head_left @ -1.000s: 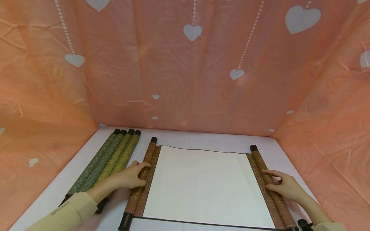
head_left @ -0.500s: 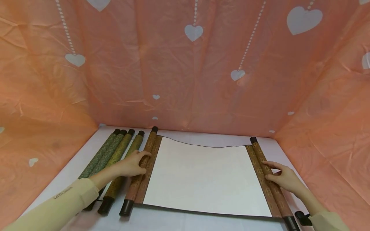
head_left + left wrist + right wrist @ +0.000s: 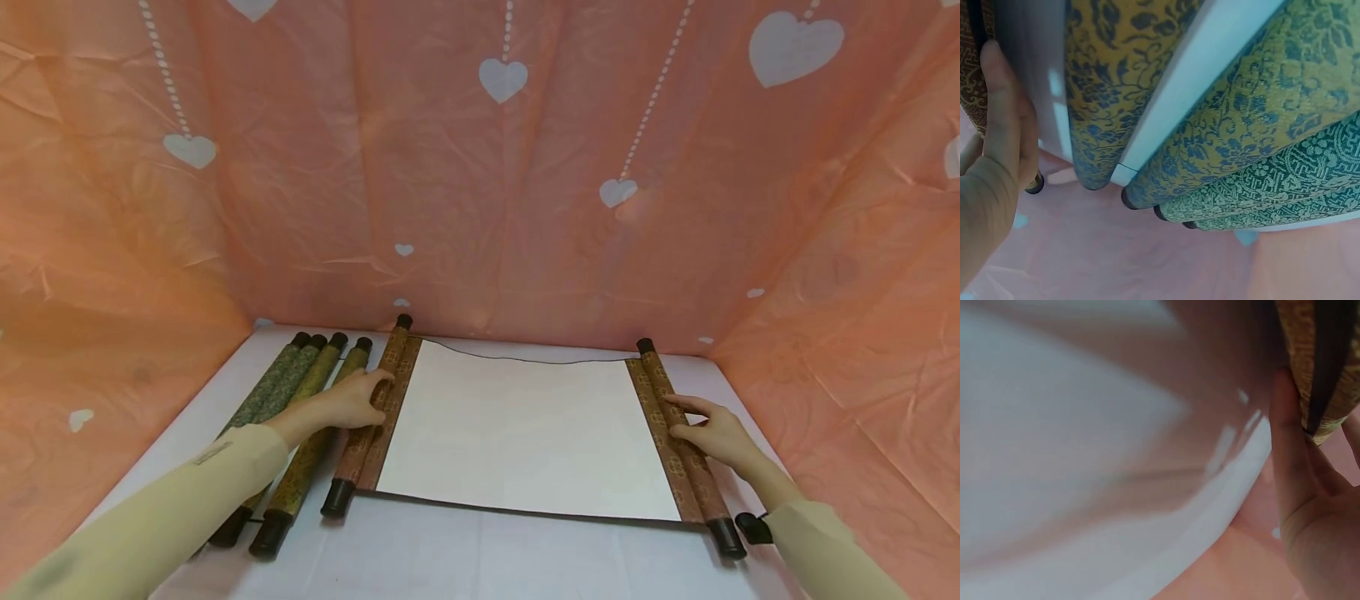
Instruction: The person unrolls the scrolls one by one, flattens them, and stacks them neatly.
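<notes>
A scroll with blank white paper [image 3: 525, 425] lies unrolled between two brown patterned rollers with black end knobs. My left hand [image 3: 356, 400] grips the left roller [image 3: 351, 462] near its middle, thumb on the near side. On the other end, my right hand [image 3: 716, 429] pinches the right roller [image 3: 701, 479] between thumb and fingers. The paper's far edge dips between the rollers. Whether the scroll touches the table cannot be told. In the left wrist view, my left hand [image 3: 997, 144] holds the brown roller at the edge; the right wrist view shows my right hand [image 3: 1310, 512] similarly.
Left of the scroll lie rolled scrolls: a yellow one [image 3: 300, 475] under my left forearm, another yellow one [image 3: 318, 375] beside it, and green ones [image 3: 1310, 162] farther left. A white cloth [image 3: 525, 554] covers the table. Pink-orange heart-printed sheets [image 3: 450, 183] enclose the back and sides.
Both hands have moved the brown scroll away from me toward the back sheet. The nearest yellow scroll has separated from the other rolled ones, which have also shifted.
</notes>
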Tool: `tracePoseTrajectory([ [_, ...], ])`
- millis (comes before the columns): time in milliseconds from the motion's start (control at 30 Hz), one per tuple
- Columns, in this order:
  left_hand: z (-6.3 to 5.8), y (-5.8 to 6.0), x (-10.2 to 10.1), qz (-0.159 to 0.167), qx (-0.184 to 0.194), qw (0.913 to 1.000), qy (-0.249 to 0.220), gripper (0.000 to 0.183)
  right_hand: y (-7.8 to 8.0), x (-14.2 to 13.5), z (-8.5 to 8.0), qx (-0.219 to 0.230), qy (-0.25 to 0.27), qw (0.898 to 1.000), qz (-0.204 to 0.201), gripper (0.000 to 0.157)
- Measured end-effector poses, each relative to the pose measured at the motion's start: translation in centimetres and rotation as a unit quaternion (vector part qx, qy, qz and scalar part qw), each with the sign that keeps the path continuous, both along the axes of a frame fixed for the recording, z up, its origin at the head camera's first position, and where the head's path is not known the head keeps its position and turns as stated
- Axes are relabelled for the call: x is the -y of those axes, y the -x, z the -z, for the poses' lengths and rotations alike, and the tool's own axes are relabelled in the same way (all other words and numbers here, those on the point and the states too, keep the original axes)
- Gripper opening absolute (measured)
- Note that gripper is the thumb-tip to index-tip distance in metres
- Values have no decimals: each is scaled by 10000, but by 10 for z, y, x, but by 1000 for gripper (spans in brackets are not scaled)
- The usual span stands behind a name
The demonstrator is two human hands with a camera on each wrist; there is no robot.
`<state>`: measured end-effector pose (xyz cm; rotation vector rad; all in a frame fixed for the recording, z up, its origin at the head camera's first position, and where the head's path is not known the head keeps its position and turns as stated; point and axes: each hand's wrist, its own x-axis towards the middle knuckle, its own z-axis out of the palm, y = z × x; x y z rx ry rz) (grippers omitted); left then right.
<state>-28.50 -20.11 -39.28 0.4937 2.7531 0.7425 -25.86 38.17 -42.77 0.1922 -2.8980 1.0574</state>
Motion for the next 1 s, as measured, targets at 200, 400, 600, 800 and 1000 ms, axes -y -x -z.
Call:
tracePoseTrajectory([
  [200,6,5,3,-80,72,9999,-9,73,11,4,7,-47,-21,10000,-21,57],
  [400,11,9,6,-171,174,9997,-46,72,14,11,12,-46,-60,10000,31,56],
  [600,14,10,6,-222,139,9995,199,73,15,16,11,-89,-282,9996,11,57],
  [800,16,11,5,-141,122,9991,388,74,13,18,12,-115,-583,9982,0,57],
  [1000,16,11,9,-25,-13,9987,509,75,11,19,14,-105,-665,9977,-30,59],
])
